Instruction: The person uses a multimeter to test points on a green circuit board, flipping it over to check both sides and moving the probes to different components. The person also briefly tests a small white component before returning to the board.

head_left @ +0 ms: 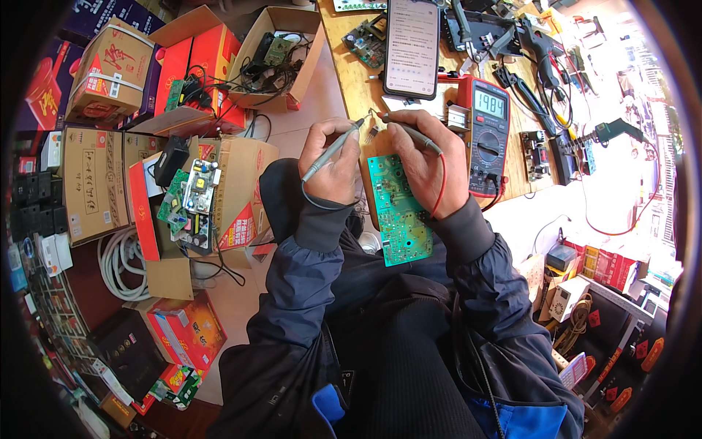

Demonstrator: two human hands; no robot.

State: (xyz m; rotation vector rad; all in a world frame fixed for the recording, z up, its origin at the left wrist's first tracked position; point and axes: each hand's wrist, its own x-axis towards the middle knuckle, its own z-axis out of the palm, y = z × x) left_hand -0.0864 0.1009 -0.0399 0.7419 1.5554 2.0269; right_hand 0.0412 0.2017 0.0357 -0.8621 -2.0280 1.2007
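Observation:
My left hand is closed around a grey test probe with a dark lead. My right hand grips a second test probe, whose lead is red. The two tips come close together above the wooden table's edge; whether they touch is too small to tell. Just below them is a small dark component with thin legs. A green circuit board lies under my right hand and extends past the table edge over my lap. Right of that hand, a red and grey multimeter has its display lit.
A lit phone lies on the wooden table beyond my hands. Pliers, cables and a soldering iron crowd the right side. On my left stand open cardboard boxes with electronics, plus a coiled white hose.

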